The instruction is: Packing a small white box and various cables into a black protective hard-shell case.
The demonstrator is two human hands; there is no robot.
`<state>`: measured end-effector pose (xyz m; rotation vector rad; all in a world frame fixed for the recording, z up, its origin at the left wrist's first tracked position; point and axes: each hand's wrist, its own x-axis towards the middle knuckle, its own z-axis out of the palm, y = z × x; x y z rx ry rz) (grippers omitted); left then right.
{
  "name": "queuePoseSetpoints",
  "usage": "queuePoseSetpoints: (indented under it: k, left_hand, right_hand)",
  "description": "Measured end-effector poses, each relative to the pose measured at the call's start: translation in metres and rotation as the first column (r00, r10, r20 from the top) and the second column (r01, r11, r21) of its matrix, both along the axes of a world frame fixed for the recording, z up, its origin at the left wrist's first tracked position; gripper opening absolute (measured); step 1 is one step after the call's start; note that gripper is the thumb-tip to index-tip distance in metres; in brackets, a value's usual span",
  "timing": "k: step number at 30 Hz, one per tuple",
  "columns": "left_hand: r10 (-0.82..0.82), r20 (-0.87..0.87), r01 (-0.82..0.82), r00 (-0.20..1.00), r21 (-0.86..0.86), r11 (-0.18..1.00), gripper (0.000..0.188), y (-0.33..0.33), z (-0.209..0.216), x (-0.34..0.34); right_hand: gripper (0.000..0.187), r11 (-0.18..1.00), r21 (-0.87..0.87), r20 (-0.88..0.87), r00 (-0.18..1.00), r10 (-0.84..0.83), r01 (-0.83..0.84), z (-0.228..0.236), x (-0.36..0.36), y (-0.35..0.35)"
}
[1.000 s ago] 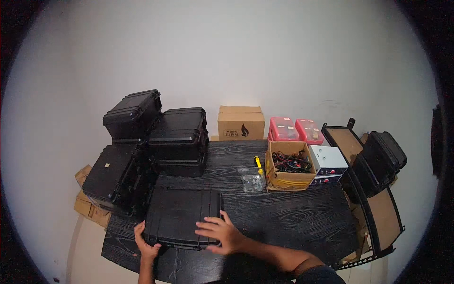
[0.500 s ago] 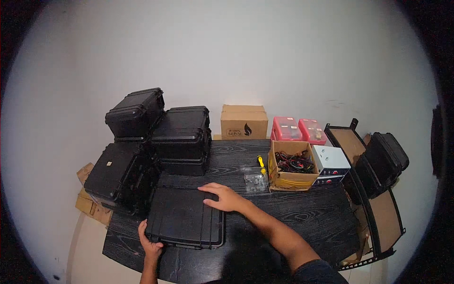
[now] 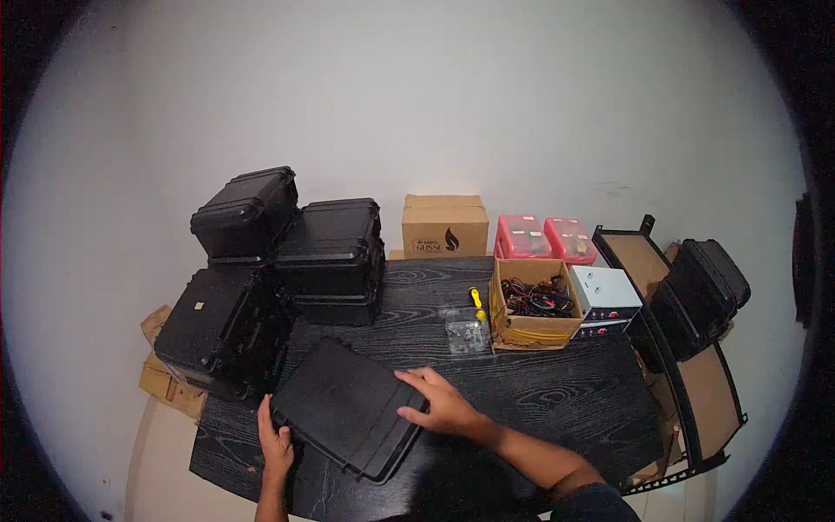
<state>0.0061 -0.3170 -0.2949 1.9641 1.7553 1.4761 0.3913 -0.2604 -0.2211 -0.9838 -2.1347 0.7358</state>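
A black hard case (image 3: 341,407) lies closed and turned askew near the front left of the table, its lid up. At its right corner is my right hand (image 3: 442,405), thumb and fingers bent over the edge and gripping it. My left hand (image 3: 277,442) is at the case's left edge, palm toward it, with the fingers stretched up and the thumb apart. Whether the left fingertips press on the case cannot be made out. The underside of the case is hidden.
Stacked black cases (image 3: 326,252) stand at the left. Farther back are a cardboard box (image 3: 444,228), red boxes (image 3: 524,235), an open carton of cables (image 3: 535,326), white-topped devices (image 3: 606,291) and a yellow-handled tool (image 3: 476,297). A black-framed rack (image 3: 665,339) stands at the right.
The case has turned clockwise, its right side swinging toward me. My right hand has moved right and nearer with it; my left hand has stayed by the left edge, its thumb lifted.
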Motion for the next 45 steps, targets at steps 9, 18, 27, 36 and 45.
queuePoseSetpoints:
  k: [9, 18, 27, 36, 45]
  left_hand:
    - [-0.074, 0.435, 0.242, 0.897, -0.343, 0.908, 0.071, -0.001, 0.011, 0.023]
    - [-0.249, 0.803, 0.59, 0.542, -0.152, 0.793, 0.116, -0.09, 0.005, 0.058]
    - [-0.236, 0.832, 0.562, 0.502, -0.107, 0.82, 0.134, -0.081, 0.027, 0.081]
    - [-0.74, 0.395, 0.642, 0.544, 0.372, 0.671, 0.141, 0.093, 0.16, 0.113]
    - [-0.744, 0.491, 0.666, 0.453, 0.368, 0.649, 0.12, 0.293, 0.203, 0.101]
  right_hand:
    - [0.091, 1.0, -0.001, -0.027, 1.0, 0.002, -0.002, -0.015, 0.021, -0.087]
    - [0.119, 0.939, -0.339, -0.034, 0.999, 0.042, -0.051, -0.048, 0.036, -0.134]
    - [0.138, 0.951, -0.296, -0.185, 0.982, 0.038, -0.093, -0.088, 0.026, -0.126]
    - [0.125, 0.934, 0.273, -0.264, 0.952, -0.156, 0.229, 0.028, 0.034, -0.006]
    - [0.116, 0.88, 0.403, -0.419, 0.905, -0.065, 0.25, 0.123, 0.021, 0.165]
